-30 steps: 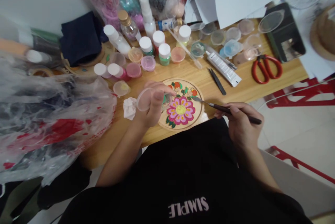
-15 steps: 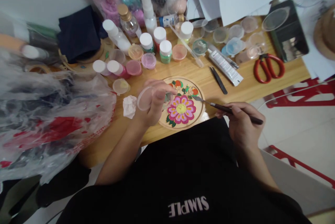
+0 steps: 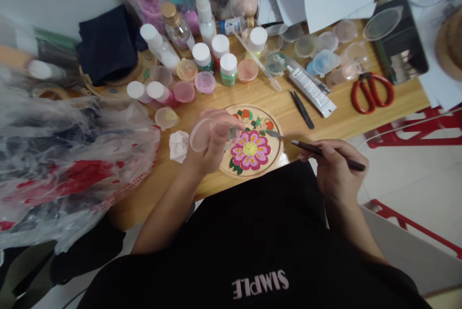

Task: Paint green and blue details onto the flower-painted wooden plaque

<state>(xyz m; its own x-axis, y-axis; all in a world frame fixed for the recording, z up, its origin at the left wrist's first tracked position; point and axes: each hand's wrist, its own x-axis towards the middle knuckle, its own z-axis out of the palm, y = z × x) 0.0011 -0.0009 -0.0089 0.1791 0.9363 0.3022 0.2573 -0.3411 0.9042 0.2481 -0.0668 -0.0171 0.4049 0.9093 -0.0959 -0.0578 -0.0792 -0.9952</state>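
A round wooden board (image 3: 276, 157) carries a painted pink flower (image 3: 250, 150) with a yellow centre, green leaves and orange buds, edged in gold. My left hand (image 3: 212, 138) is closed around a small clear plastic cup (image 3: 232, 138) over the board's left side; its round lid (image 3: 200, 135) hangs by the thumb. Between the fingers of my right hand (image 3: 335, 164) is a small palette knife (image 3: 314, 148) with a dark handle. Its metal tip lies over the board, near the leaves at the upper right of the flower. Whether the tip touches the surface, I cannot tell.
A crumpled tissue (image 3: 178, 146) lies left of the board. Behind stand several paint jars (image 3: 228, 69) and small cups (image 3: 247, 72). Tweezers (image 3: 302, 109), a white tube (image 3: 312, 91), red-handled pliers (image 3: 373, 92) and a phone (image 3: 402, 44) lie rightward. A plastic bag (image 3: 79, 164) covers the left.
The palette knife's tip has shifted slightly left and up, toward the green leaves. My left hand with the cup stays nearly still.
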